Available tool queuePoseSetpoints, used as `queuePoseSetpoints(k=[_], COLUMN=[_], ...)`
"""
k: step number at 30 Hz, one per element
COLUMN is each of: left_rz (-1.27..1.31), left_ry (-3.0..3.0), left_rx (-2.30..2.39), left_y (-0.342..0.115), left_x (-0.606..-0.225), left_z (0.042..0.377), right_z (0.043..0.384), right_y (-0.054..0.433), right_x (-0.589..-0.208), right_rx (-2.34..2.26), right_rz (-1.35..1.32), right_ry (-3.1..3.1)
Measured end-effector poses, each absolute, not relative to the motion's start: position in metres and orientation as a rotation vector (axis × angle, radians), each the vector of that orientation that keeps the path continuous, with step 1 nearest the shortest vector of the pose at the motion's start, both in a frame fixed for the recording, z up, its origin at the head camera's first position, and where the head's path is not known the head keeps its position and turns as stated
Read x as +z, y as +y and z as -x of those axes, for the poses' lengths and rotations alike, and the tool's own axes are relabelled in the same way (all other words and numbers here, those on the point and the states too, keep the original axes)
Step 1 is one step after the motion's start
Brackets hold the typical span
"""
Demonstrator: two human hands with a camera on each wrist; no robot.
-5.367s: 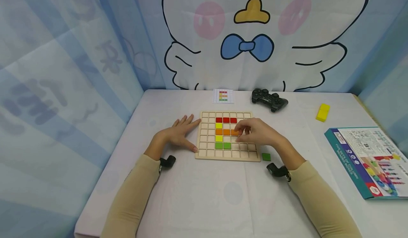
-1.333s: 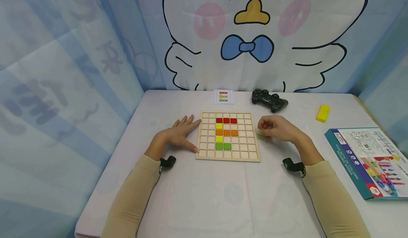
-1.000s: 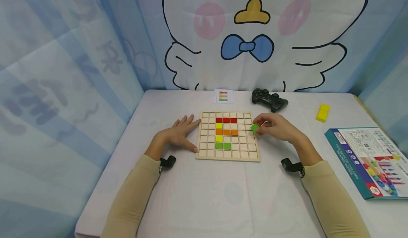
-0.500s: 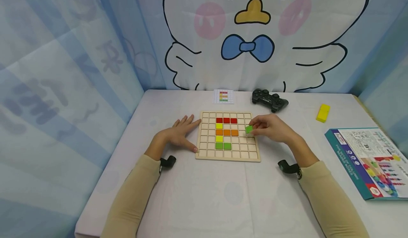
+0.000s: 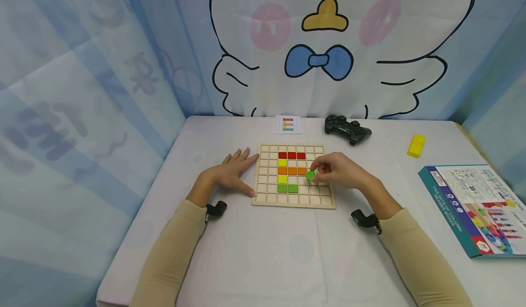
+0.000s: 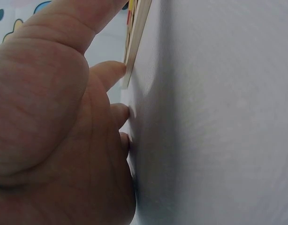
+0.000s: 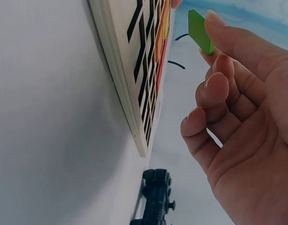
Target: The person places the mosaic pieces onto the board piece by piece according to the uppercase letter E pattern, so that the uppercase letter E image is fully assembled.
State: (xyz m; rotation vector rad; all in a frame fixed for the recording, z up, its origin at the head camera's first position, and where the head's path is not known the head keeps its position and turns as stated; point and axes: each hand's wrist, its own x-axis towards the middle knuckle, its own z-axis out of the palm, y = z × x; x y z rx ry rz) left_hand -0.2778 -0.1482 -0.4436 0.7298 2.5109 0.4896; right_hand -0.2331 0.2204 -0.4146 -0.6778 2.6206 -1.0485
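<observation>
A wooden grid board (image 5: 263, 197) lies on the table with red, yellow, orange and green square tiles set in some of its cells. Between thumb and index finger, my right hand (image 5: 341, 172) pinches a loose green tile (image 5: 310, 175) over the board's right half. The right wrist view shows this green tile (image 7: 200, 33) held up clear of the board (image 7: 120, 70). My left hand (image 5: 230, 174) is spread flat at the board's left edge, thumb and index finger touching it. In the left wrist view, fingers (image 6: 109, 75) meet the board's side.
A small pattern card (image 5: 288, 124) lies behind the board. To its right is a black game controller (image 5: 347, 129). A yellow block (image 5: 416, 145) and a flat teal-edged box (image 5: 472, 209) sit on the right of the white-covered table (image 5: 263, 256).
My right hand has picked up the green tile from right of the board and carried it leftward over the grid. A third orange tile shows in its row. The left hand stays put.
</observation>
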Motion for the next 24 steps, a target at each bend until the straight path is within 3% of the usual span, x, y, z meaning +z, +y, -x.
queuePoseSetpoints(k=[24], left_rz=[-0.734], left_ry=[2.505], left_rx=[0.486], left_y=[-0.148], left_x=[-0.444], left_z=[0.279], right_z=[0.229], right_y=[0.202], right_x=[-0.423], right_rx=[-0.925], right_rz=[0.753], right_ry=[2.488])
